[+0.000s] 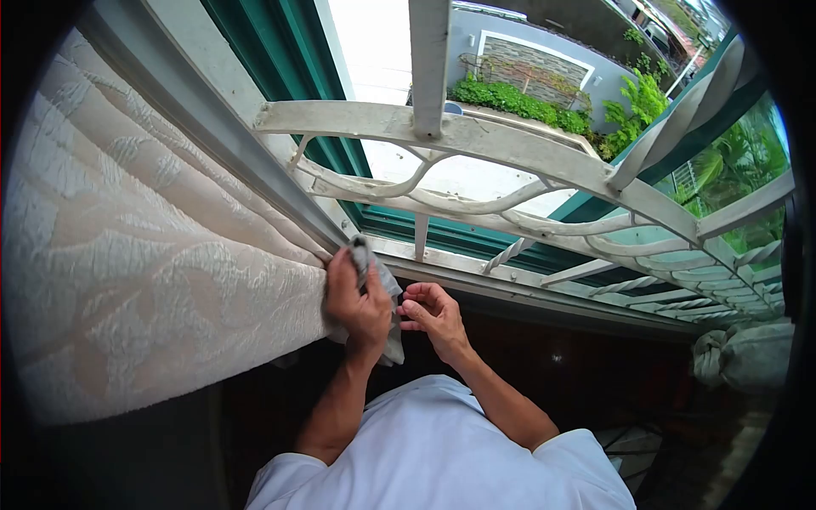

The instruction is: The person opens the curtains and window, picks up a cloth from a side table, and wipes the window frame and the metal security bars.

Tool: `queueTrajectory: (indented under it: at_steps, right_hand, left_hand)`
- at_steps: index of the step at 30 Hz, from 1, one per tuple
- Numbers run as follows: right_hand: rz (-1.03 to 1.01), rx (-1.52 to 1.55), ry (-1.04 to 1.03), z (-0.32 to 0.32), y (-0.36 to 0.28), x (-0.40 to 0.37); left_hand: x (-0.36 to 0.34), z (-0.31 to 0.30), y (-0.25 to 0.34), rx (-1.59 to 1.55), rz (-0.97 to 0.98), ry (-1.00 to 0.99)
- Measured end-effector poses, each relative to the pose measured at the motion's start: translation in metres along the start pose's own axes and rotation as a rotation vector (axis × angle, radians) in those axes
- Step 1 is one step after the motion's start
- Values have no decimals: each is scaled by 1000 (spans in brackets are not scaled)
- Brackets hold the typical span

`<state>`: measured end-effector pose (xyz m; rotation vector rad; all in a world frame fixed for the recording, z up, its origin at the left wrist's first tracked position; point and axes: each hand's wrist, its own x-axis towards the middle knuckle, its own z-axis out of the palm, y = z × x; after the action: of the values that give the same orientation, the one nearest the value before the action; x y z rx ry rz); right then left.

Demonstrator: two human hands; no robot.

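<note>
My left hand (359,302) is closed around a crumpled grey cloth (387,282), at the lower left corner of the window frame. Part of the cloth sticks up above the fingers, and a loose end hangs below between my hands. Just to the right, my right hand (438,321) has its fingers bent and apart, close to the cloth's edge, with nothing visible in them. A cream patterned curtain (170,289) hangs against the left side of my left hand.
A white metal window grille (518,144) with curved and twisted bars spans the opening ahead. Green window frames (285,59) stand beyond it. Gathered fabric (739,353) hangs at the far right. Outside are a wall (540,64) and plants (518,104).
</note>
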<state>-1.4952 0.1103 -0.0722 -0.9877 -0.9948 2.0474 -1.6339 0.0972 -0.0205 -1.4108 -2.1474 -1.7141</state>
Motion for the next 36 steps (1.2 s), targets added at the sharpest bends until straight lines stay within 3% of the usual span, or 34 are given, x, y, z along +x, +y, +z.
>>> queueTrajectory:
  at_steps: [1, 3, 7, 11, 15, 16, 20, 25, 27, 30, 32, 34, 36]
  right_hand:
    - [9, -3, -16, -8, 1, -3]
    - [69, -21, -103, -27, 1, -12]
    - [110, -143, -128, -61, -13, -29]
    - [125, -219, -158, -85, -21, -36]
    - [155, -295, -246, -96, -27, -43]
    - [161, -297, -255, -100, -27, -45]
    - [150, -344, -229, -114, -24, -52]
    - [144, -454, -270, -122, -26, -57]
    - [109, -485, -256, -125, -28, -57]
    - [162, -433, -229, -125, -33, -51]
    - [79, -500, -230, -129, -34, -53]
    - [81, -511, -199, -130, -41, -56]
    - [93, -488, -143, -129, -45, -54]
  left_hand:
    - [-7, 15, -10, 13, -6, 12]
    - [-26, 45, -35, 254, 244, -242]
    - [-15, 37, -47, 460, 232, -329]
    - [-29, 58, -35, 462, 291, -216]
    - [-16, 44, -53, 497, 292, -265]
    - [-4, 38, -55, 472, 182, -269]
    - [-33, 57, -30, 343, 189, -249]
    - [-19, 55, -45, 378, 166, -234]
    - [-27, 63, -41, 416, 252, -155]
    - [-35, 57, -32, 408, 200, -213]
    - [-23, 51, -39, 442, 180, -230]
    - [-19, 54, -42, 516, 120, -80]
    - [-30, 60, -44, 462, 175, -83]
